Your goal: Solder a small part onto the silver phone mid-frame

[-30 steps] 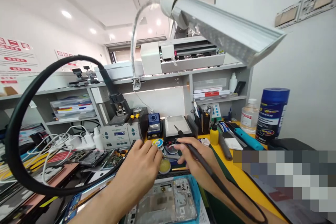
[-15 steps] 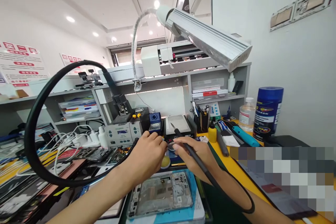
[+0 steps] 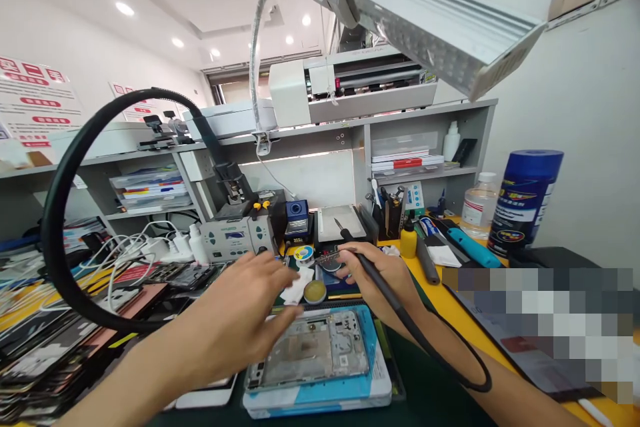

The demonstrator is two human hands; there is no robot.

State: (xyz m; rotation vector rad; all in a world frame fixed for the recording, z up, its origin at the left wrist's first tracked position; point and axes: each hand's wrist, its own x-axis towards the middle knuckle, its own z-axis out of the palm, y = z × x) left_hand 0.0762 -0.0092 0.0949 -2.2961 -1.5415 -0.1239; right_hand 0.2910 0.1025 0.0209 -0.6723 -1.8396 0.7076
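Observation:
In my right hand a dark soldering iron lies across the fingers, its tip pointing away from me. Thumb and index finger also pinch a small, narrow greyish piece, too small to name for sure. My left hand is open, fingers and thumb apart and nothing in it, to the left of the piece. Below it a bare phone frame lies on a blue and white box. A white tissue and a round tin of yellowish paste sit just beyond.
A solder spool and a flat heating plate lie behind. At left stand a rework station and stacked phone parts. A black hose arches there. A spray can stands right; a lamp hangs above.
My left hand has come away from the small piece, moving left and toward me with its fingers opening. The right hand keeps the soldering iron and the piece. The view has shifted slightly.

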